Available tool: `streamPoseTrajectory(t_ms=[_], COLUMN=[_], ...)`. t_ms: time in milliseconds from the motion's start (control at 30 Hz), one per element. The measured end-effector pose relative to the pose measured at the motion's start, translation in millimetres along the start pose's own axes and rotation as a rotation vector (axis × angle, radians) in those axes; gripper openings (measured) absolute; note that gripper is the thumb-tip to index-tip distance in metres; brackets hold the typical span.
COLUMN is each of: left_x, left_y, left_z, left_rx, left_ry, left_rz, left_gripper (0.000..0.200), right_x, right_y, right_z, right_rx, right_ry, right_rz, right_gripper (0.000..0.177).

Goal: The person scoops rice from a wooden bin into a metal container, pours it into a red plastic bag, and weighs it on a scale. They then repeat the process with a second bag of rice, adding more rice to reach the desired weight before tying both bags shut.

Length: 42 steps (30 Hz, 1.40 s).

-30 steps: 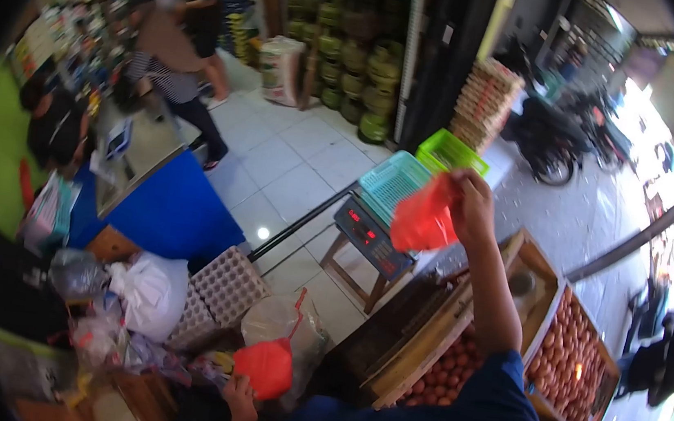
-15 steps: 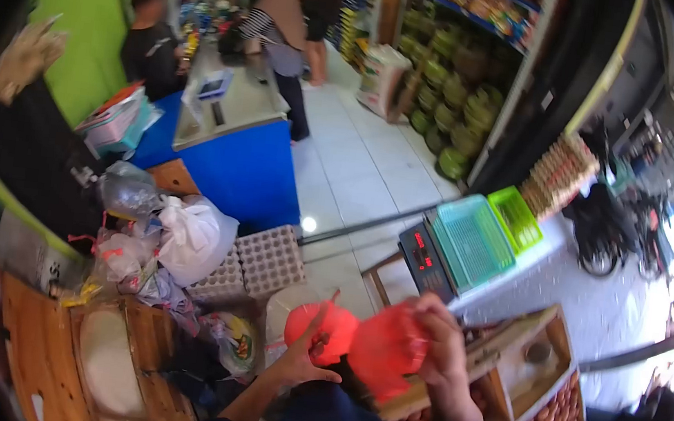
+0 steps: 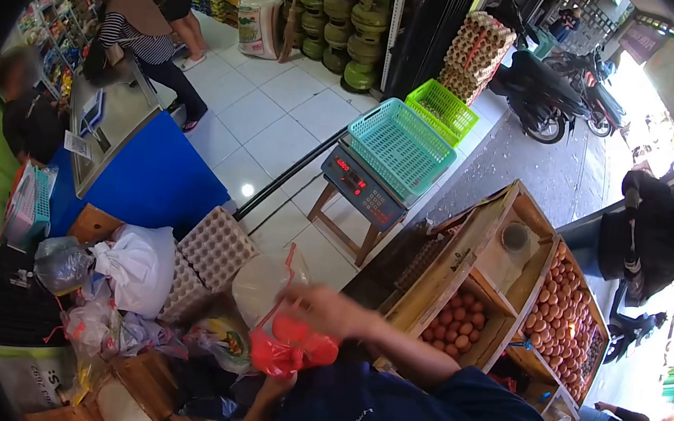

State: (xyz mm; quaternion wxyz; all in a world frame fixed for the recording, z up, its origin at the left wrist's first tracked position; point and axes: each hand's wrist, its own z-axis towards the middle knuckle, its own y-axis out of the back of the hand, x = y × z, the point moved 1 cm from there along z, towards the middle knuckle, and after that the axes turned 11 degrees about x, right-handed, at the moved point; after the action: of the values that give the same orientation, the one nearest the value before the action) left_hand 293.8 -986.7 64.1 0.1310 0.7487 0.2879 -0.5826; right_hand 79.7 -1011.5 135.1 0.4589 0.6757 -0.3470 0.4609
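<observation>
Both hands clear of crate edge

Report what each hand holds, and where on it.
Left hand: red plastic bag, held at its lower side. Right hand: blurred over the bag's upper part; can't tell whether it grips.

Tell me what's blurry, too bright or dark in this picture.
Head view: the right hand is smeared, probably by motion, while the red bag below looks clearer; head view, right: the street background is washed out; head view, left of centre: a glare spot on the tiled floor; head view, edges: curved black border.
</observation>
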Motion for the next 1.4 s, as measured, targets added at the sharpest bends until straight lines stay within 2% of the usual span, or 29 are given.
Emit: streamPoseTrajectory(t_ms=[33, 100, 167, 233, 267, 333, 367, 433, 467, 533, 600, 667, 700, 733, 767, 800, 867, 933, 1000, 1033, 1067, 1133, 1167, 1233, 1267, 1300, 1367, 1400], left_x=[4, 14, 24, 33, 37, 45, 50, 57, 60, 65, 68, 71, 71, 72, 73, 75, 78, 81, 86, 87, 91, 96, 99, 104, 106, 108, 114, 115], left_y=[0, -2, -4, -4, -4, -3, -2, 3, 7, 15, 22, 29, 32, 36, 38, 41, 46, 47, 47, 48, 47, 46, 45, 47, 47, 47, 47, 46], left_z=[-2, -5, -8, -12, -12, -17, -19, -22, -21, -19, -18, -16, -15, -15, -16, -17, -21, -30, -40, -44, -48, -59, -66, -70, -69, -67, -64, -62], left_rx=[-0.016, -0.043, -0.069, -0.098, -0.115, -0.154, -0.175, -0.22, -0.238, -0.274, -0.303, -0.329, -0.341, -0.348, -0.365, -0.384, -0.438, -0.491, -0.524, -0.53, -0.534, -0.532, -0.526, -0.516, -0.506, -0.504, -0.509, -0.518], left_ry=[0.022, 0.061, 0.099, 0.139, 0.156, 0.2, 0.218, 0.258, 0.274, 0.303, 0.319, 0.327, 0.329, 0.331, 0.331, 0.333, 0.351, 0.367, 0.391, 0.402, 0.419, 0.453, 0.468, 0.494, 0.501, 0.51, 0.523, 0.533], left_rz=[-0.009, -0.031, -0.049, -0.067, -0.075, -0.091, -0.1, -0.111, -0.117, -0.13, -0.135, -0.146, -0.148, -0.149, -0.156, -0.161, -0.174, -0.186, -0.189, -0.19, -0.19, -0.185, -0.178, -0.176, -0.179, -0.189, -0.212, -0.227], left_gripper=[0.063, 0.062, 0.062, 0.061, 0.061, 0.061, 0.06, 0.06, 0.06, 0.059, 0.059, 0.058, 0.058, 0.058, 0.057, 0.057, 0.057, 0.056, 0.056, 0.055, 0.055, 0.055, 0.054, 0.054, 0.054, 0.053, 0.053, 0.053], right_x=[-24, -119, -228, -306, -320, -334, -338, -340, -341, -346, -347, -345, -337, -331, -324, -293, -193, -87, -13, 4, 28, 47, 41, 31, 10, -18, -109, -151], right_y=[21, 53, 82, 93, 100, 113, 120, 136, 139, 143, 145, 146, 141, 137, 134, 132, 129, 133, 138, 138, 139, 122, 115, 103, 96, 89, 71, 67], right_z=[0, 6, 11, 2, -2, -5, -6, 0, 4, 10, 13, 14, 18, 26, 44, 67, 113, 146, 187, 213, 226, 236, 230, 212, 198, 182, 166, 149], right_rx=[-0.089, -0.393, -0.507, -0.558, -0.558, -0.574, -0.575, -0.364, -0.367, -0.434, -0.375, -0.279, -0.444, -0.443, -0.493, -0.521, -0.246, 0.131, 0.391, 0.567, 0.56, -0.363, -0.388, -0.506, -0.489, -0.505, -0.6, -0.641], right_ry=[-0.075, -0.211, -0.509, -0.652, -0.65, -0.583, -0.578, -0.608, -0.6, -0.714, -0.773, -0.838, -0.602, -0.599, -0.447, -0.285, -0.147, -0.03, 0.054, 0.015, 0.021, 0.754, 0.708, 1.163, 1.107, 1.013, 0.786, 0.592], right_rz=[-0.008, 0.053, -0.222, -0.618, -0.616, -1.047, -1.039, -1.137, -1.128, -1.099, -1.105, -0.931, -1.039, -1.038, -0.835, -0.63, 0.431, 0.294, 0.115, 0.049, -0.085, -0.783, -0.786, -0.543, -0.537, -0.585, -0.513, -0.582], right_gripper=[0.029, 0.035, 0.04, 0.047, 0.047, 0.054, 0.054, 0.053, 0.053, 0.058, 0.059, 0.064, 0.052, 0.052, 0.046, 0.056, 0.076, 0.079, 0.083, 0.084, 0.081, 0.065, 0.065, 0.036, 0.022, 0.02, 0.033, 0.039])
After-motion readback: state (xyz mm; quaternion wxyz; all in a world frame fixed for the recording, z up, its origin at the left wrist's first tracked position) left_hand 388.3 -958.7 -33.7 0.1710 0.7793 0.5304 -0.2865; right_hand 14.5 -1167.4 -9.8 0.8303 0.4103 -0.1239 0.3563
